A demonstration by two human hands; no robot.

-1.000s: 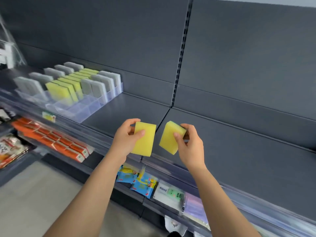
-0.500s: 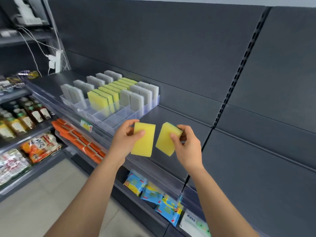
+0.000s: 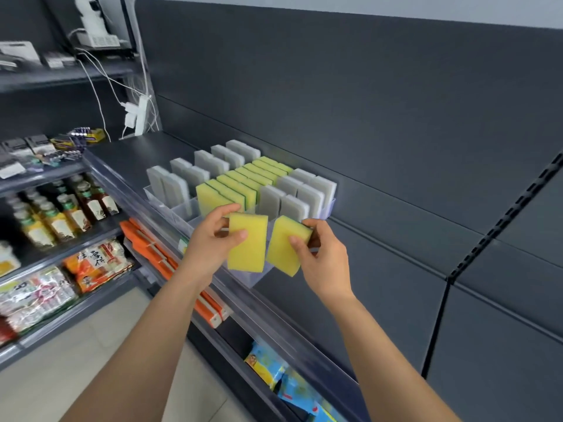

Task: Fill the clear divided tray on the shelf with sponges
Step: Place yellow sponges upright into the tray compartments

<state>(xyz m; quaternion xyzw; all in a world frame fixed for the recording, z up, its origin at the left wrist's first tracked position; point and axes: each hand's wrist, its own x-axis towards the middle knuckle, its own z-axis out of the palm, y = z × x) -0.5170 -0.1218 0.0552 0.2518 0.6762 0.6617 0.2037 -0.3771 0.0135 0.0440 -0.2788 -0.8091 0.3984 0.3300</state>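
Note:
The clear divided tray (image 3: 330,205) sits on the dark shelf, holding upright rows of grey sponges (image 3: 179,181) and yellow-green sponges (image 3: 231,187). My left hand (image 3: 213,239) grips a yellow sponge (image 3: 248,248) by its left edge. My right hand (image 3: 320,257) pinches a second yellow sponge (image 3: 281,248) by its right edge. Both sponges hang side by side in front of the tray's near end, covering its front compartments.
The grey shelf (image 3: 380,269) stretches bare to the right of the tray. Below lie orange packs (image 3: 158,257) and blue packets (image 3: 274,370). Bottles (image 3: 61,214) and noodle bags (image 3: 94,266) fill the left shelving. White cables and a power strip (image 3: 135,114) hang at the back.
The view has swung left and closer, so the tray now lies directly behind my hands. Both hands keep their sponges in the same hold.

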